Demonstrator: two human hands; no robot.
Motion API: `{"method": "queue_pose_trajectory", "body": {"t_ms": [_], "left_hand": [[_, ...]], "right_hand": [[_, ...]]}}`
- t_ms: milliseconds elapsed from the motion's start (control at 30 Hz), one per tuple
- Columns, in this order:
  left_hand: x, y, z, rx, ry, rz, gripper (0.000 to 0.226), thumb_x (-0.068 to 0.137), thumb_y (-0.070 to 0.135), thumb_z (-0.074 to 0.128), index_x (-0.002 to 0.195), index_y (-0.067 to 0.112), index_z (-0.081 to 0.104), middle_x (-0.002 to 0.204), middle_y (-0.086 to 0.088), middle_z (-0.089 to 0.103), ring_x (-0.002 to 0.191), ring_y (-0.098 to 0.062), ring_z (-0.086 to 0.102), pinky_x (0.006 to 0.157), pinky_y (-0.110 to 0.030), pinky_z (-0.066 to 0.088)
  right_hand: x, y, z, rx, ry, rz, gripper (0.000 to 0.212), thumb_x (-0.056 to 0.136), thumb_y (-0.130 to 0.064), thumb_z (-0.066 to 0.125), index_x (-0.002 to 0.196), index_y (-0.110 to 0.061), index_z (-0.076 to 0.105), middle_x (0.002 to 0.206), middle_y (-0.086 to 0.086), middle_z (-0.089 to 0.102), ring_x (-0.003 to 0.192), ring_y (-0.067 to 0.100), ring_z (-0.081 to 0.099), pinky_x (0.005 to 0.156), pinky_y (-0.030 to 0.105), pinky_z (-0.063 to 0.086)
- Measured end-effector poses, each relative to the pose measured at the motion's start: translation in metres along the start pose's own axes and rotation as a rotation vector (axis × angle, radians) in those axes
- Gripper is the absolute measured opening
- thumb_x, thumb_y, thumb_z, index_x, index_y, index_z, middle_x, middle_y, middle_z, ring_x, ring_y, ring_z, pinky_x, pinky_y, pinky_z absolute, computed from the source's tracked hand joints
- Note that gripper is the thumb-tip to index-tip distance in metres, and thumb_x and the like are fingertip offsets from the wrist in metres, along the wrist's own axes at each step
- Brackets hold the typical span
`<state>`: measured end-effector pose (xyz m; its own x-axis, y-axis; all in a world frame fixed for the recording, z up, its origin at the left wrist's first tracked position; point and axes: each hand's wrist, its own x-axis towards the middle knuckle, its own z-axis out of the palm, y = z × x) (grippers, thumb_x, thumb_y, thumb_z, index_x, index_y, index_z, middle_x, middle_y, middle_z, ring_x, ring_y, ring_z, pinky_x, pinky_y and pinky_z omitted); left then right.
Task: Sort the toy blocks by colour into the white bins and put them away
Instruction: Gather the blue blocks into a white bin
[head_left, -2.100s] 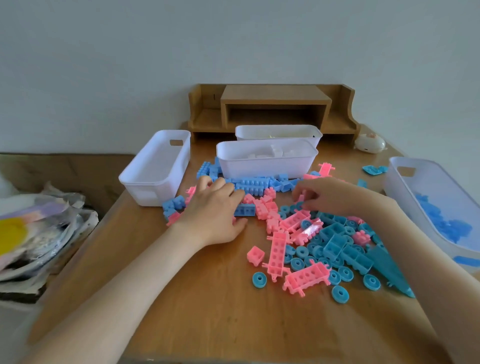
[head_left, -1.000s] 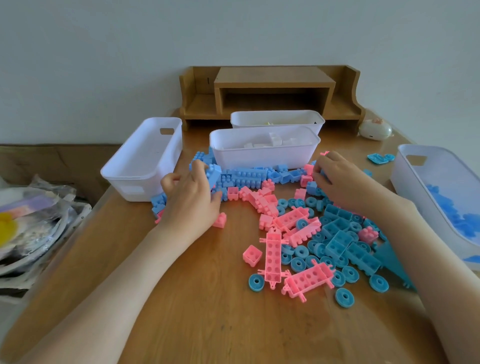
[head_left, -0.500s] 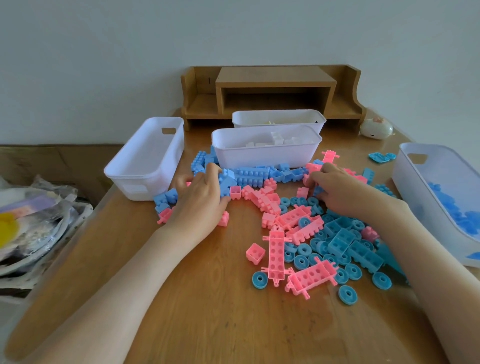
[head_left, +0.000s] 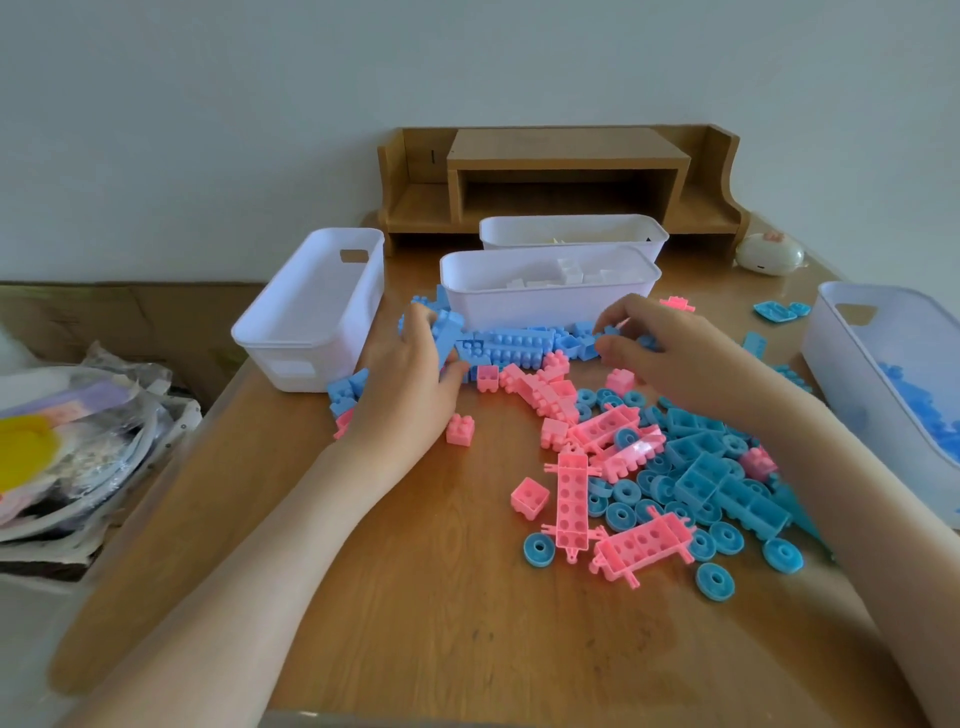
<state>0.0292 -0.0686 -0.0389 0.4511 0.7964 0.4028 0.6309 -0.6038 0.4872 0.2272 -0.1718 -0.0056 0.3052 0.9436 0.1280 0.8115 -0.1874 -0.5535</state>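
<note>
Brown wooden table fills most of the view, w/ a brown wooden desk shelf at its far edge against the wall. Off the left edge is a heap of crumpled plastic bags.

Four white plastic bins on the table:
- right bin – blue blocks inside, partly cut off by the frame
- left bin – inside not visible
- centre bin – white pieces inside
- far bin – just behind the centre one, in front of the shelf

Mixed pile of pink and blue plastic toy blocks spreads from the centre bin's near wall toward the near right, approx. btwn the left and right bins.

Left hand is by the left bin's right end, fingers and thumb curled round a long blue studded block. Right hand is over the far side of the pile, thumb and forefinger bent either side of a small blue block – can't tell if it's actually pinched.

Round blue plastic wheels lie along the pile's near edge. A small white egg-shaped gadget sits far right.
</note>
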Motion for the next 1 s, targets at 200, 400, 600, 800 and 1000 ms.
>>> {"method": "queue_pose_trajectory", "body": {"t_ms": [200,400,600,800,1000], "left_hand": [[0.004,-0.003,-0.011,-0.261,0.07,-0.096,0.042,0.096,0.024,0.052,0.131,0.015,0.03,0.102,0.002,0.056,0.072,-0.011,0.057,0.054,-0.009,0.044],[0.009,-0.013,-0.021,-0.345,0.171,-0.159,0.035,0.094,0.019,0.052,0.123,0.015,0.033,0.082,0.008,0.045,0.056,-0.012,0.053,0.042,-0.009,0.04],[0.01,-0.023,-0.023,-0.202,0.148,-0.12,0.038,0.093,0.02,0.051,0.124,0.014,0.03,0.084,0.002,0.048,0.057,-0.01,0.051,0.046,-0.012,0.037],[0.013,-0.027,-0.018,-0.048,-0.073,-0.086,0.048,0.091,0.041,0.058,0.126,0.017,0.035,0.12,0.0,0.056,0.084,-0.006,0.054,0.059,-0.012,0.037],[0.01,-0.027,-0.02,-0.009,-0.172,0.009,0.031,0.093,0.037,0.055,0.118,0.021,0.045,0.115,-0.001,0.06,0.086,-0.007,0.051,0.06,-0.014,0.037]], "right_hand": [[0.0,-0.03,0.006,0.112,-0.172,-0.045,0.011,0.097,-0.028,0.042,0.102,-0.029,0.052,0.081,0.0,0.057,0.06,0.01,0.049,0.056,0.025,0.044],[0.027,-0.057,0.036,-0.219,-0.2,-0.181,0.013,0.095,-0.029,0.049,0.101,-0.018,0.044,0.1,0.0,0.055,0.078,0.012,0.047,0.068,0.024,0.04],[0.052,-0.062,0.067,-0.318,-0.251,-0.192,0.032,0.095,-0.007,0.043,0.124,-0.02,0.049,0.129,0.002,0.048,0.113,0.02,0.05,0.093,0.028,0.039],[0.06,-0.062,0.073,-0.389,-0.29,-0.159,0.025,0.096,-0.018,0.047,0.12,-0.017,0.053,0.116,0.004,0.047,0.101,0.019,0.051,0.089,0.028,0.041],[0.057,-0.061,0.067,-0.44,-0.366,-0.173,0.01,0.093,-0.019,0.05,0.103,-0.02,0.053,0.1,-0.001,0.046,0.091,0.017,0.048,0.077,0.025,0.04]]}}
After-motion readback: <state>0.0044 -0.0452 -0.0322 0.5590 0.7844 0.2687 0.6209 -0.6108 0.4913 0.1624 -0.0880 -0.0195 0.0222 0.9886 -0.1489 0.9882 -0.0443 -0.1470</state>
